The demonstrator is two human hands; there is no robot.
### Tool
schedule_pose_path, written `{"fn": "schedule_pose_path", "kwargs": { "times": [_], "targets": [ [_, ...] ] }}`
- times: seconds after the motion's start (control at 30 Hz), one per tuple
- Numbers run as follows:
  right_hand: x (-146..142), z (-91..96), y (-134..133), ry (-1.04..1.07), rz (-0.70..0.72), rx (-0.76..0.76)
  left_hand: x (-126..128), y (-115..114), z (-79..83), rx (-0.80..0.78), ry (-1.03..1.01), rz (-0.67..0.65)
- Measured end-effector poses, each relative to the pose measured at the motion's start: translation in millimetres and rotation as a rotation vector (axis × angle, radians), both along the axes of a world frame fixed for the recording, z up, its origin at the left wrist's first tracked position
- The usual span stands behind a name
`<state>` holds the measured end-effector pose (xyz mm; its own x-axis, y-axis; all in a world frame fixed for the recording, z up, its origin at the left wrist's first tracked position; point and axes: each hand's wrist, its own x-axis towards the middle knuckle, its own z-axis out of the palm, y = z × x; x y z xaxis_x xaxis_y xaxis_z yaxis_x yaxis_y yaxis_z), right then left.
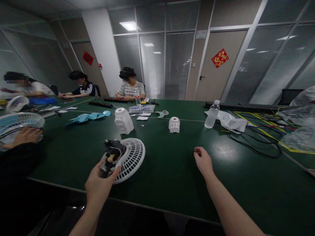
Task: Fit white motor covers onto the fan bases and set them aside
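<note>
My left hand [99, 183] is closed around the dark motor [112, 154] of an electric fan, with wires showing on it. The fan's round white slotted grille [134, 157] is attached to the motor and tilts over the green table. Farther right, my right hand [203, 160] hovers at the table with its fingers curled in; whether anything is inside them is hidden. Beyond the hands stand two white vented plastic housings, a larger housing [123, 121] on the left and a smaller housing [174, 125] near the middle.
Blue fan blades [91, 116] lie at the back left. A water bottle [212, 114] stands beside a crumpled white bag [231, 121]; black cables [258, 147] spread at the right. Another person's hand [27, 136] rests on a fan grille [22, 119] at the left. Several people sit farther off.
</note>
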<state>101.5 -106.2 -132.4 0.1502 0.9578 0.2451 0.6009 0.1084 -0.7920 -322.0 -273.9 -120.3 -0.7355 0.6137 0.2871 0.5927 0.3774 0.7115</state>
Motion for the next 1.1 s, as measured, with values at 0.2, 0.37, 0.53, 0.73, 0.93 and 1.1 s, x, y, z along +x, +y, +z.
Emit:
{"fn": "schedule_pose_path", "kwargs": {
  "times": [0.2, 0.37, 0.53, 0.73, 0.93, 1.1],
  "targets": [
    [-5.6, 6.4, -5.0, -0.006, 0.086, 0.018, 107.5, 14.8, 1.7, 0.189, 0.040, -0.320],
    [-10.8, 15.3, -12.0, 0.047, 0.231, 0.008, 170.6, 19.6, 3.7, 0.148, -0.014, -0.495],
    [-11.0, 15.1, -11.1, 0.097, 0.245, 0.027, 198.9, 22.6, 5.0, 0.131, -0.018, -0.492],
    [-12.3, 12.3, -7.4, 0.094, 0.234, 0.000, 213.9, 21.6, 2.7, 0.148, 0.024, -0.511],
    [-10.1, 5.7, -1.5, 0.055, 0.287, 0.013, 225.5, 12.4, 2.7, 0.059, 0.062, -0.602],
    [-9.5, 2.7, -0.9, 0.016, 0.273, 0.005, 214.0, 3.1, 16.4, -0.041, 0.165, -0.671]
  ]
}}
